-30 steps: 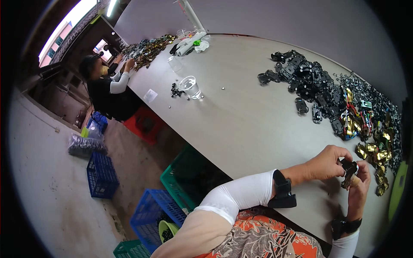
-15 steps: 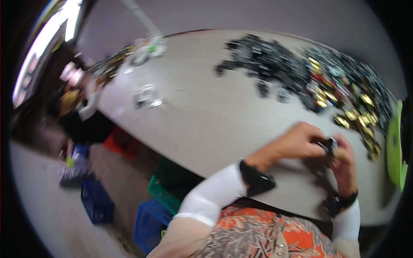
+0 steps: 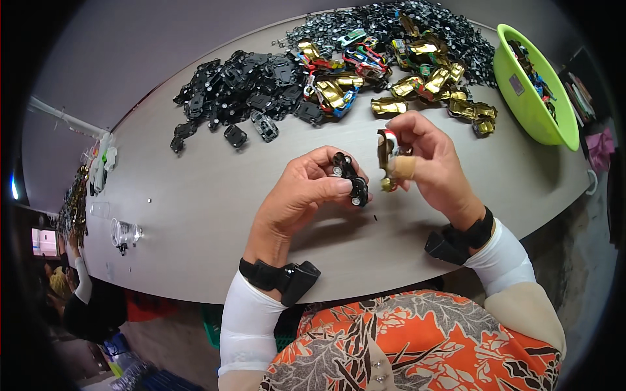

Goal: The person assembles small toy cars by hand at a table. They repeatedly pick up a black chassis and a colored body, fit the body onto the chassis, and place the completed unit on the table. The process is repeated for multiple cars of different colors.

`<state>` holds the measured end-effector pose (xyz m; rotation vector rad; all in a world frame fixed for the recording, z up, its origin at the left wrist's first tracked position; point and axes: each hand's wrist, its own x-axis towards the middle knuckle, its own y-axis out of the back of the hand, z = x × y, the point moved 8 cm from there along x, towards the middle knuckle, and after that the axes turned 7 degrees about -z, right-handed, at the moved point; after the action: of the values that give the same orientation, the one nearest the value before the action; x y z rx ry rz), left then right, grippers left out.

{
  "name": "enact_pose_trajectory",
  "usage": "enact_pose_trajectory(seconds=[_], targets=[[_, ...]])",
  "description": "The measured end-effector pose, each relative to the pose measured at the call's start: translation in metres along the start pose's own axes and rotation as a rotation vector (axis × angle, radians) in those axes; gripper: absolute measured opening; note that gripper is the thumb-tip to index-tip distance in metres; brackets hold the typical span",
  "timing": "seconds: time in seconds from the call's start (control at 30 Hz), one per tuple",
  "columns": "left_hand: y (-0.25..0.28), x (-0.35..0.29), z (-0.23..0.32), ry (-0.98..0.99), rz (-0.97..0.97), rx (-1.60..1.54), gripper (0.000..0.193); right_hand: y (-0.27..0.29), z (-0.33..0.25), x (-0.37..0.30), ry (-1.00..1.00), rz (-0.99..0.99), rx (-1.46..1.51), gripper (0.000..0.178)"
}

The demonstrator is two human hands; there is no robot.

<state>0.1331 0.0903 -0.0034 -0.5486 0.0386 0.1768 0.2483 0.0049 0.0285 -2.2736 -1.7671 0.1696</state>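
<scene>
My left hand (image 3: 297,186) pinches a black toy car chassis (image 3: 351,179) with small wheels, tilted upright between thumb and fingers. A toy car body shell (image 3: 387,159), gold with some red and white, stands on end in my right hand (image 3: 427,163), whose thumb wears a tan bandage. The two parts face each other with a narrow gap between them, above the table (image 3: 215,195). Beyond my hands lie a heap of black chassis (image 3: 248,88) and a pile of gold and coloured car shells (image 3: 424,78).
A heap of small metallic parts (image 3: 365,23) lines the back edge. At the right stands a green basin (image 3: 535,98) with car parts inside. A clear plastic cup (image 3: 124,231) is at the left. Another person (image 3: 81,293) sits at the table's far left end.
The view has swung to the right. My hands, close together around a dark part before, are now slightly apart, with the chassis in the left and the shell in the right.
</scene>
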Motion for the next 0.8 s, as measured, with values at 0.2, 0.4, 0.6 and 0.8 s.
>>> enact_pose_trajectory(seconds=[0.2, 0.4, 0.6, 0.8], targets=[[0.000, 0.002, 0.001, -0.084, 0.049, -0.110, 0.042, -0.014, -0.007, -0.008, 0.163, -0.028, -0.137, 0.035], [-0.004, 0.005, 0.000, -0.099, 0.034, -0.118, 0.043, -0.009, -0.005, -0.007, 0.208, -0.017, -0.274, 0.033], [-0.004, 0.004, 0.001, -0.116, 0.055, -0.111, 0.043, -0.014, -0.011, -0.009, 0.215, -0.010, -0.358, 0.032], [-0.007, 0.005, 0.000, -0.102, 0.044, -0.112, 0.042, -0.015, -0.013, -0.011, 0.259, 0.006, -0.404, 0.031]])
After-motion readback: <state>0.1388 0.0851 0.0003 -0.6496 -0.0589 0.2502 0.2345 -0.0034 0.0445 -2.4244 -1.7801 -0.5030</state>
